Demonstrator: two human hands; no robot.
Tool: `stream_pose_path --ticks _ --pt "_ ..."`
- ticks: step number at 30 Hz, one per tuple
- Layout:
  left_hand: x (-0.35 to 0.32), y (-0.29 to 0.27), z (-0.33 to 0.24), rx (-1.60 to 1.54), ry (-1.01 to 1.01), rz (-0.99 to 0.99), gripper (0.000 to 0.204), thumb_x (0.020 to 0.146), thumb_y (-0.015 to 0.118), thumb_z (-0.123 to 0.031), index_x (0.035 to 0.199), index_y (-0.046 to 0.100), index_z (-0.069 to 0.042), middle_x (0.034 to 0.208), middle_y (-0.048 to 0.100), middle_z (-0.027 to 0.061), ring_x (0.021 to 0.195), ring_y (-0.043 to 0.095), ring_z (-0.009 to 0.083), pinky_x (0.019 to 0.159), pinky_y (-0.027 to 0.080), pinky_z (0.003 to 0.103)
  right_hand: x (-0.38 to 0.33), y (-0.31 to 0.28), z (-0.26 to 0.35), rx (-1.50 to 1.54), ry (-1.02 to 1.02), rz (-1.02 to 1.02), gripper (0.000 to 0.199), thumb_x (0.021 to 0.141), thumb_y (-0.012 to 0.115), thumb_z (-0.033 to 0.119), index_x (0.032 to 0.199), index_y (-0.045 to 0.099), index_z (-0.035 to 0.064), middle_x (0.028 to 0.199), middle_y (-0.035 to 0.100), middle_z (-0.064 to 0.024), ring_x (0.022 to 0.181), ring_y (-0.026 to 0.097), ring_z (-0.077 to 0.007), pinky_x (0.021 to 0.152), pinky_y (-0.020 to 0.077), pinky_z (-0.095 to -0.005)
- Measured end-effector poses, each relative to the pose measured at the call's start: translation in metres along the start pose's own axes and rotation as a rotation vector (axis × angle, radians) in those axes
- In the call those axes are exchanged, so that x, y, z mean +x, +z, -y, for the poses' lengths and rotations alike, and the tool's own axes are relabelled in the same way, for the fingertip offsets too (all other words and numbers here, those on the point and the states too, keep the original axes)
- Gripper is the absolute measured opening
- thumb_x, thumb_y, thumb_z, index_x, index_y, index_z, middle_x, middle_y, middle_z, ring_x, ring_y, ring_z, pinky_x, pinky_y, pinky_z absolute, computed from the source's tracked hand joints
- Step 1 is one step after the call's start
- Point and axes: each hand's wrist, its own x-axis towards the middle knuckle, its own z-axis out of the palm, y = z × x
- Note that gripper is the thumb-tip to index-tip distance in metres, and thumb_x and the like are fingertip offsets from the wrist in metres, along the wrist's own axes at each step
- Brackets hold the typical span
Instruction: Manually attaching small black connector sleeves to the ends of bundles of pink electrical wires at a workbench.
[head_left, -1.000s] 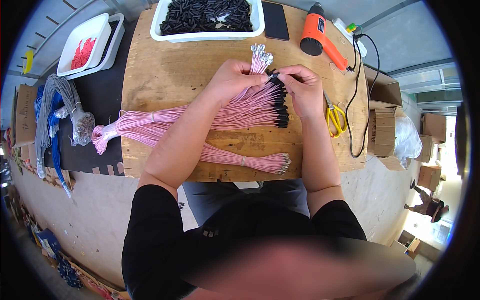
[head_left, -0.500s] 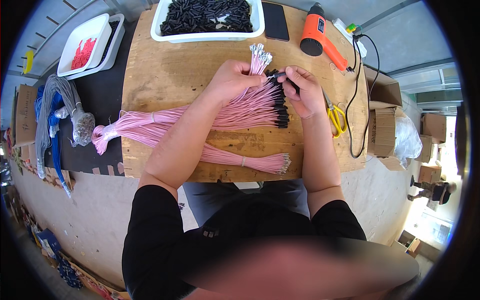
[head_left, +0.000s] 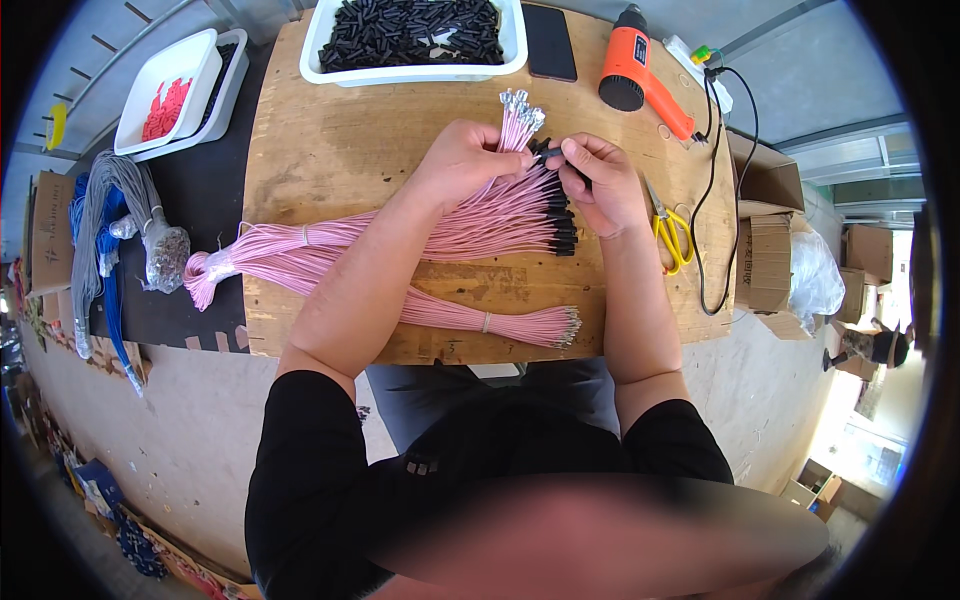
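Observation:
My left hand (head_left: 470,163) is closed on a bunch of pink wires (head_left: 515,130), whose bare silvery terminals fan out above the fingers. Close beside it on the right, my right hand (head_left: 603,180) pinches a short black sleeve (head_left: 551,154) at the end of one wire. How far the sleeve covers that terminal is too small to tell. Below the hands, many pink wires (head_left: 490,222) lie spread, their right ends capped by a row of black sleeves (head_left: 564,235). A second tied bundle of pink wires (head_left: 500,320) with bare terminals rests nearer me.
A white tray (head_left: 312,62) of black sleeves stands at the back, beside a dark phone (head_left: 551,45). To the right are an orange heat gun (head_left: 628,65), yellow-handled scissors (head_left: 672,235) and a black cord (head_left: 712,255). Grey cables (head_left: 105,200) and white bins (head_left: 210,90) are left.
My right hand has shifted slightly left, bringing the black sleeve closer to my left fingers; the pale wire end seen between them is now covered. A person in the right background has moved.

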Motion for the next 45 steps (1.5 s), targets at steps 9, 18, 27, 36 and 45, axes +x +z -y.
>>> stream_pose_path --ticks 9,18,27,36,45 --pt "0.000 0.000 0.000 0.031 -0.009 -0.006 0.018 0.086 0.075 -0.008 0.095 0.071 0.007 0.080 0.070 0.0077 0.069 0.061 0.0109 0.065 0.048 0.024 0.001 0.001 -0.004 -0.062 -0.020 0.009 0.017 0.097 0.065 0.012 0.104 0.067 -0.0040 0.083 0.069 -0.0083 0.056 0.044 -0.0052 0.050 0.0336 -0.0190" --pt "-0.004 0.007 -0.015 0.594 0.133 -0.142 0.018 0.090 0.072 -0.014 0.099 0.073 0.002 0.080 0.071 0.0037 0.069 0.061 0.0080 0.064 0.048 0.025 0.002 -0.009 0.003 -0.066 -0.204 -0.160 0.016 0.094 0.067 0.007 0.105 0.068 -0.0033 0.083 0.067 -0.0045 0.059 0.044 -0.0034 0.051 0.0317 -0.0176" --pt "0.000 0.012 0.002 0.040 0.211 -0.108 0.021 0.094 0.066 -0.016 0.102 0.071 0.003 0.079 0.071 0.0072 0.064 0.064 0.0121 0.058 0.050 0.027 0.001 0.005 -0.003 -0.186 -0.260 -0.142 0.024 0.093 0.067 0.004 0.116 0.066 -0.0028 0.086 0.065 -0.0012 0.060 0.041 -0.0019 0.052 0.0289 -0.0172" --pt "-0.004 0.009 -0.005 0.128 0.099 0.160 0.019 0.099 0.060 -0.013 0.109 0.068 0.002 0.085 0.072 0.0062 0.064 0.062 0.0089 0.056 0.048 0.022 0.000 0.012 -0.005 -0.254 -0.279 -0.071 0.015 0.093 0.067 0.002 0.107 0.067 -0.0004 0.080 0.060 0.0023 0.061 0.041 -0.0021 0.053 0.0306 -0.0181" --pt "-0.004 0.010 -0.004 0.075 0.147 0.051 0.013 0.091 0.071 -0.007 0.101 0.069 0.001 0.078 0.068 0.0035 0.063 0.060 0.0062 0.056 0.048 0.021 0.001 0.006 -0.007 -0.206 -0.266 -0.063 0.006 0.093 0.068 0.002 0.099 0.067 0.0004 0.080 0.063 0.0023 0.061 0.045 -0.0004 0.054 0.0351 -0.0164"
